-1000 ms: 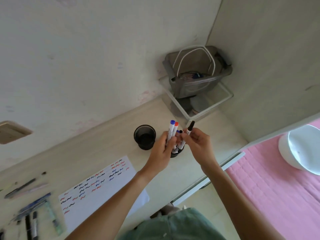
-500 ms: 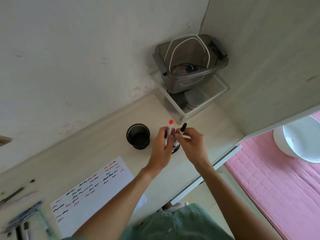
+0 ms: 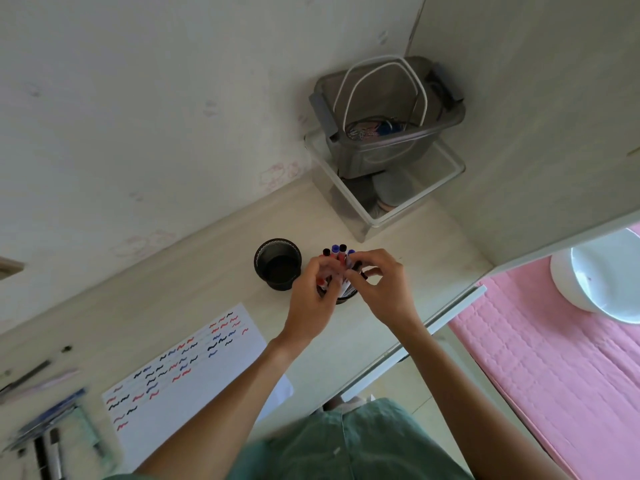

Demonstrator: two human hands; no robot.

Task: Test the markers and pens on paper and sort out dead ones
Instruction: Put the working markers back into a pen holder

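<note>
The markers stand bunched in a black cup on the desk, just right of a second mesh cup which looks to hold nothing. The left hand has its fingers curled around the bunch from the left. The right hand comes from the right, its fingertips close together at the marker tops; whether they truly pinch one, I cannot tell.

I judge the markers light, stiff and smooth, so they may slip or rattle against each other. It is better to take one by the middle of the barrel, not by the cap, because a cap can pull off.

Compared with half a second ago, the markers now sit lower in the cup and more caps show: blue, black and red. The two that were held up high, one red and one black, are no longer raised. The paper, near and left, carries the same coloured squiggles.
</note>
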